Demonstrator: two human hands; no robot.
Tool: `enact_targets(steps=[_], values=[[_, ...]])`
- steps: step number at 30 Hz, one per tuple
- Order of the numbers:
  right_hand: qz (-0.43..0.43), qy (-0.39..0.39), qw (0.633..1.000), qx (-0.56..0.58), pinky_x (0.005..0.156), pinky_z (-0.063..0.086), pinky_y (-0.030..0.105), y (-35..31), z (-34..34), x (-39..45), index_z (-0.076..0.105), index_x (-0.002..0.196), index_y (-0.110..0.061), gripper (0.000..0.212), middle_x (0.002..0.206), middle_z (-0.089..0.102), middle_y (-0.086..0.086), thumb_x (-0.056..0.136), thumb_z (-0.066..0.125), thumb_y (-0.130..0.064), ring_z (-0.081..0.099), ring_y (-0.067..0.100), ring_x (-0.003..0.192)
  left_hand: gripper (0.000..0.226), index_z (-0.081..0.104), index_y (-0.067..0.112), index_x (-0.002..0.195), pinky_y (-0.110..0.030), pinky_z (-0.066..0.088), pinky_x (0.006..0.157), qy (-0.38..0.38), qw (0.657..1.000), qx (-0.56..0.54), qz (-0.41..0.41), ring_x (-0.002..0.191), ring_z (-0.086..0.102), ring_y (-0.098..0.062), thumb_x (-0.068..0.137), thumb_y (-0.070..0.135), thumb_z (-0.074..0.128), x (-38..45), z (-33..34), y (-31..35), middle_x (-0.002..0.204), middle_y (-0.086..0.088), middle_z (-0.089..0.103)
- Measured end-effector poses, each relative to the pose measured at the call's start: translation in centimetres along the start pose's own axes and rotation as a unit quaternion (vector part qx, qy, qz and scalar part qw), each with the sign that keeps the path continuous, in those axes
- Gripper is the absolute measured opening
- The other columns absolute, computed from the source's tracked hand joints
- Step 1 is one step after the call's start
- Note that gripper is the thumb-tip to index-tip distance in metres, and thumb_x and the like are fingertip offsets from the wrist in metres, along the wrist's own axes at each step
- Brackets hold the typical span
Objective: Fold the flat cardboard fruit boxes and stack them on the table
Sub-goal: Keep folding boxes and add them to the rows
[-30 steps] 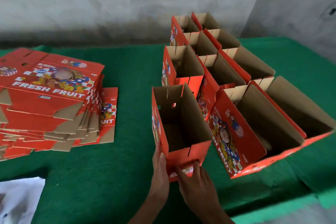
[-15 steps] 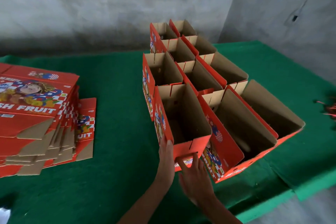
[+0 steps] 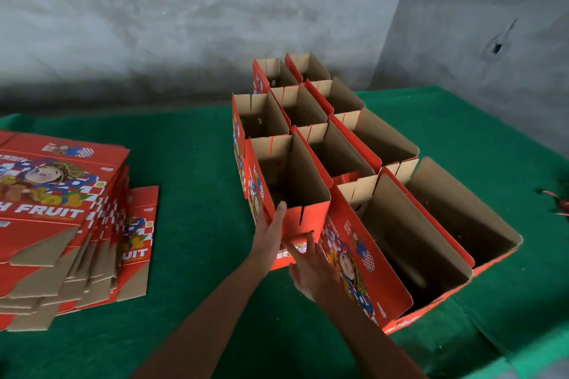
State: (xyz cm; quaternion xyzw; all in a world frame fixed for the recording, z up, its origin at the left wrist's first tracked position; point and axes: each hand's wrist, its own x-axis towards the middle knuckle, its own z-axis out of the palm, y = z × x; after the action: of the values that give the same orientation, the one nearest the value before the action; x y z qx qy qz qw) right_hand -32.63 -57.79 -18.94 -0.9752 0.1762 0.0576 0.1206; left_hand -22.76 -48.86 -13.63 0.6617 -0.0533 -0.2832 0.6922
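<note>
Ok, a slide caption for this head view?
Both hands, left hand and right hand, set a folded fruit box among finished boxes; flat stack waits left.

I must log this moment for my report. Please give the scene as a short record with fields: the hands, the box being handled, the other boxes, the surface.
left hand: flat fingers against the near left corner of the near box
right hand: fingers spread on its near end
near box: folded, upright, open top
folded boxes: rows, open tops
flat boxes: pile at left
table: green cover
</note>
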Motion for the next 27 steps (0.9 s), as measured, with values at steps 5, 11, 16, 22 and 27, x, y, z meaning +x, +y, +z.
enact_targets(steps=[5, 11, 16, 22, 27], values=[[0.008, 0.013, 0.999, 0.037, 0.109, 0.049, 0.04, -1.1, -1.1, 0.5, 0.028, 0.16, -0.038, 0.054, 0.168, 0.015, 0.02, 0.109, 0.044, -0.03, 0.046, 0.033, 0.14, 0.082, 0.035, 0.039, 0.156, -0.055, 0.045, 0.111, 0.004, 1.0, 0.022, -0.013, 0.124, 0.048, -0.016, 0.086, 0.07, 0.065, 1.9, -1.4, 0.1, 0.137, 0.014, 0.045], [-0.042, 0.082, 0.988, 0.122, 0.092, 0.054, 0.039, -6.5, -3.3, 1.0, 0.045, 0.15, -0.023, 0.045, 0.121, 0.066, 0.008, 0.106, 0.047, -0.031, 0.066, 0.026, 0.109, 0.063, 0.056, 0.019, 0.133, 0.0, 0.043, 0.074, 0.062, 0.985, 0.137, 0.084, 0.092, 0.061, 0.019, 0.085, 0.056, 0.074, 1.4, -6.7, 0.0, 0.117, 0.02, 0.062], [-0.109, 0.102, 0.973, 0.176, 0.108, 0.045, 0.035, -13.9, -4.7, 4.6, 0.047, 0.153, -0.021, 0.051, 0.142, 0.061, 0.006, 0.105, 0.049, -0.038, 0.058, 0.021, 0.128, 0.018, 0.068, 0.027, 0.118, -0.021, 0.056, 0.085, 0.209, 0.932, 0.232, 0.184, 0.105, 0.067, -0.006, 0.102, 0.021, 0.062, -0.9, -17.1, 2.5, 0.119, 0.007, 0.07], [-0.183, 0.025, 0.942, 0.281, 0.096, 0.058, 0.039, -25.6, -3.9, 8.4, 0.044, 0.153, -0.027, 0.055, 0.139, 0.062, 0.005, 0.103, 0.057, -0.044, 0.065, 0.017, 0.117, 0.028, 0.07, 0.004, 0.119, -0.055, 0.051, 0.101, 0.358, 0.775, 0.437, 0.284, 0.117, 0.062, -0.033, 0.091, 0.002, 0.071, -4.8, -31.5, 6.5, 0.124, -0.013, 0.069], [-0.228, 0.002, 0.915, 0.333, 0.066, 0.05, 0.008, -34.6, -1.6, 10.3, 0.056, 0.141, -0.019, 0.042, 0.124, 0.07, 0.002, 0.102, 0.063, -0.031, 0.067, 0.007, 0.092, 0.078, 0.031, 0.016, 0.157, -0.053, -0.01, 0.123, 0.419, 0.729, 0.538, 0.063, 0.157, 0.008, -0.036, 0.094, 0.047, 0.065, -7.1, -40.7, 6.6, 0.167, -0.017, 0.021]])
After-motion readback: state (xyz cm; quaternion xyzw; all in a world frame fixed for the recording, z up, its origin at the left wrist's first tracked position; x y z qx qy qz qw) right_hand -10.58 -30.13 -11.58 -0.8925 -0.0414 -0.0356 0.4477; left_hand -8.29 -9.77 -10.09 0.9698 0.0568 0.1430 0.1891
